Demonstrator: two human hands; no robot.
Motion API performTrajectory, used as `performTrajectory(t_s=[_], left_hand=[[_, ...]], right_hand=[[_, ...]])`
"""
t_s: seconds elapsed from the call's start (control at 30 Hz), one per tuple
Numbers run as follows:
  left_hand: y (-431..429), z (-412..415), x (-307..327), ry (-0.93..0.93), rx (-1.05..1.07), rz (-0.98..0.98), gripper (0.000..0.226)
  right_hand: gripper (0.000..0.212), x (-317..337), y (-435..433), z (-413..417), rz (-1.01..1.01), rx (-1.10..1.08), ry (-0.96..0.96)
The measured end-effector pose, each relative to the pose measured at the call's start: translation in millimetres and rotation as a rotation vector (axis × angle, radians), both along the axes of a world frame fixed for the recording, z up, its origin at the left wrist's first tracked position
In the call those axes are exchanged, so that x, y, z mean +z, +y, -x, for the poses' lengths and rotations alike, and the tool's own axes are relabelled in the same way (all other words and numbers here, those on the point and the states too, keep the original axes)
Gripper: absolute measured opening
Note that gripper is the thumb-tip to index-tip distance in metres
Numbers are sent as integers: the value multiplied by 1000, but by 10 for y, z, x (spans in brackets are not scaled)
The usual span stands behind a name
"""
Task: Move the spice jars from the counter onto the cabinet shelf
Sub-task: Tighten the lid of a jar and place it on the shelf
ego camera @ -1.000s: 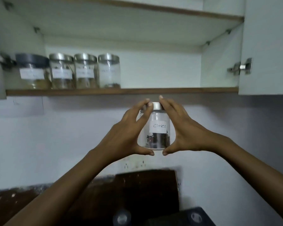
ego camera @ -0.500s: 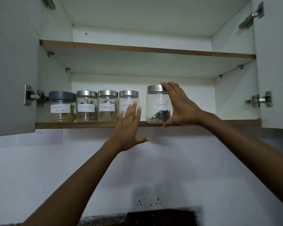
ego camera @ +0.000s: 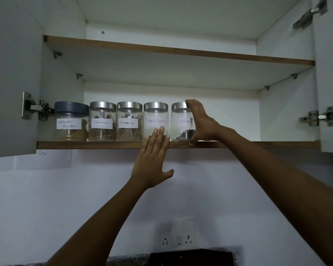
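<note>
A glass jar labelled Cloves (ego camera: 182, 122) with a steel lid stands on the lower cabinet shelf (ego camera: 104, 145), last in a row. My right hand (ego camera: 202, 123) grips its right side, fingers on the lid and thumb at the base. Left of it stand the Black Pepper jar (ego camera: 155, 118), two Cinnamon jars (ego camera: 102, 121) (ego camera: 128, 121) and a grey-lidded Coriander Powder jar (ego camera: 70, 121). My left hand (ego camera: 154, 160) is raised flat with straight fingers in front of the Black Pepper jar and the shelf edge, holding nothing.
Both cabinet doors (ego camera: 10, 77) (ego camera: 331, 73) hang open at either side. An upper shelf (ego camera: 181, 50) sits above the jars. The lower shelf is bare to the right of the Cloves jar. A wall socket (ego camera: 177, 239) is below, above a dark counter edge.
The Cloves jar rose from chest height onto the shelf and slid left beside the Black Pepper jar. My left hand let go of it and now hovers flat before the shelf.
</note>
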State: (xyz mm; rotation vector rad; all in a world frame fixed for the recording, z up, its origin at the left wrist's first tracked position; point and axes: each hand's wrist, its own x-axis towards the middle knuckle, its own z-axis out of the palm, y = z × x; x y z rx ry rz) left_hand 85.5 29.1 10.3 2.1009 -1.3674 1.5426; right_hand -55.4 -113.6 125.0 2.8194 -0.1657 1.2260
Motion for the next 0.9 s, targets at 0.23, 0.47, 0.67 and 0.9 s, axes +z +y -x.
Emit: performTrajectory(t_s=[0.23,0.47,0.67,0.9], left_hand=[[-15,-15,1,-11,4,-4,103],[8,8,19,1,20,-29,104],[108,20,2,-19,-19,-87,97],[390,479,-730,108,-246,-32,72]], right_hand=[[133,-14,41,-75,-113,54,-2],[129,-67,157,-39,-171,86,9],[122,-375,259,27,-259,-12,-162],[69,-1337,552,476,-263,33,-250]])
